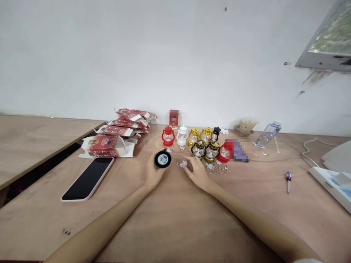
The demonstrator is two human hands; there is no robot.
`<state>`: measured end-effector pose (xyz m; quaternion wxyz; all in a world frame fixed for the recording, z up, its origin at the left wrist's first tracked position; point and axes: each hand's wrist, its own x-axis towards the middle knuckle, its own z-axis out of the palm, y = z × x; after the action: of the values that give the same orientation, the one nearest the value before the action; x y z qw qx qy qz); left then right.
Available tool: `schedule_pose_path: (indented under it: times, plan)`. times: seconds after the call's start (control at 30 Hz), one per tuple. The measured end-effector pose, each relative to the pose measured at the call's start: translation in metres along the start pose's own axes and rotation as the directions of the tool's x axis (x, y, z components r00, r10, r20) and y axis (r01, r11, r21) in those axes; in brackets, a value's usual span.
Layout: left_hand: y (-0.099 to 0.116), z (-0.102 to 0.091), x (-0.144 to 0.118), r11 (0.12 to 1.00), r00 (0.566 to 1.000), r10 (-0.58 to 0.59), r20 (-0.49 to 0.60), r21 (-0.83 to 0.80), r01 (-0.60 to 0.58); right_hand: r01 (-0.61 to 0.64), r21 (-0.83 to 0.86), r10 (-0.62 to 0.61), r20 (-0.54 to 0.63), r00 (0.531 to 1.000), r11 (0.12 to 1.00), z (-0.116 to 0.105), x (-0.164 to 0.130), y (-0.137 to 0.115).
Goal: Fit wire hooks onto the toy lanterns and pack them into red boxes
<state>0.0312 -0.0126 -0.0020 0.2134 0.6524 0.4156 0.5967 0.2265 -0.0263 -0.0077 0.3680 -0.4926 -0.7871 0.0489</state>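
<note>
No lettering, number or brand can be read anywhere. The flattened red-and-white printed cardboard cartons stacked on the wooden desk carry printing, but it is too small and blurred to make out. The same goes for the small upright red box by the wall. The round black base with a pale centre shows no legible marking.
</note>
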Motion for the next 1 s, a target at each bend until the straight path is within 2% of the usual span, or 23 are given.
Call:
schedule_pose_path:
  times: [0.07,0.13,0.27,0.4,0.5,0.6,0.73,1.0]
  plan:
    - [-0.004,-0.001,0.001,1.000,1.000,0.021,-0.002,-0.007,-0.021,0.016,0.025,-0.014,-0.082,0.996,1.000,0.002,-0.002,0.003]
    - [-0.009,-0.001,0.002,1.000,1.000,0.027,-0.005,-0.012,-0.027,0.037,0.018,-0.035,-0.106,0.994,0.999,0.002,-0.006,0.003]
    - [-0.017,-0.001,0.003,0.999,0.999,0.031,-0.011,-0.005,-0.032,0.113,-0.062,-0.114,-0.005,0.993,0.992,0.000,-0.016,-0.001]
    - [-0.013,-0.002,0.002,0.998,0.999,0.045,0.013,0.040,-0.045,0.106,-0.196,-0.099,0.043,0.994,0.975,-0.001,-0.021,-0.005]
    - [-0.002,-0.004,0.001,0.989,0.992,0.080,0.093,0.116,-0.091,0.076,-0.215,-0.086,-0.039,0.996,0.974,0.000,-0.019,-0.004]
    - [0.006,-0.005,0.000,0.964,0.978,0.054,0.202,0.245,-0.103,0.073,-0.181,-0.094,-0.112,0.989,0.981,0.001,-0.017,-0.002]
    - [0.011,-0.004,-0.002,0.933,0.963,0.005,0.271,0.346,-0.102,0.069,-0.197,-0.090,-0.099,0.991,0.978,0.004,-0.013,0.003]
    - [0.019,-0.003,-0.004,0.805,0.957,-0.003,0.292,0.569,-0.171,-0.067,-0.293,0.059,-0.035,0.998,0.954,0.006,-0.002,0.003]
